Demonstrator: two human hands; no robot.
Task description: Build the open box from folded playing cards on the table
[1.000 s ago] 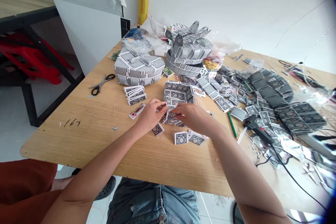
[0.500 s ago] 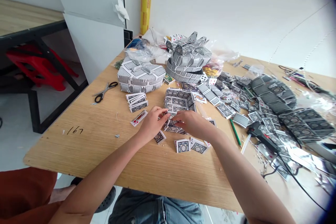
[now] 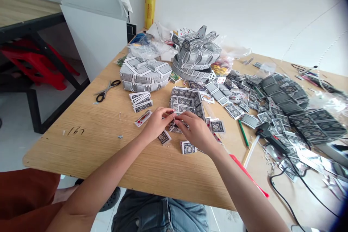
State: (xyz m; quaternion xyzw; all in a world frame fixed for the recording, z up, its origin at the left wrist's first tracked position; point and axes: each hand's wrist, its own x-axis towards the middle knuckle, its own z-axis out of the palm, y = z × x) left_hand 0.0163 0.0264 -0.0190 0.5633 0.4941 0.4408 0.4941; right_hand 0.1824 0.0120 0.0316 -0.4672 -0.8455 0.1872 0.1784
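My left hand (image 3: 157,123) and my right hand (image 3: 196,129) meet at the near wall of a small open box made of playing cards (image 3: 186,103). The fingertips of both hands pinch folded cards (image 3: 174,126) at that wall; the hands hide the grip itself. Loose folded cards (image 3: 164,137) lie on the wooden table (image 3: 103,141) just below my hands. One red face card (image 3: 142,118) lies to the left of my left hand.
Scissors (image 3: 107,89) lie at the left. A round card-covered box (image 3: 145,75) and a taller card structure (image 3: 196,56) stand behind. Many cards (image 3: 285,98), a glue gun (image 3: 272,138) with its cable, a green pencil (image 3: 241,131) and a red strip (image 3: 248,174) are at the right.
My right hand has shifted left and nearer, uncovering a folded card to its right. The view has dropped slightly, and a red strip shows under my right forearm.
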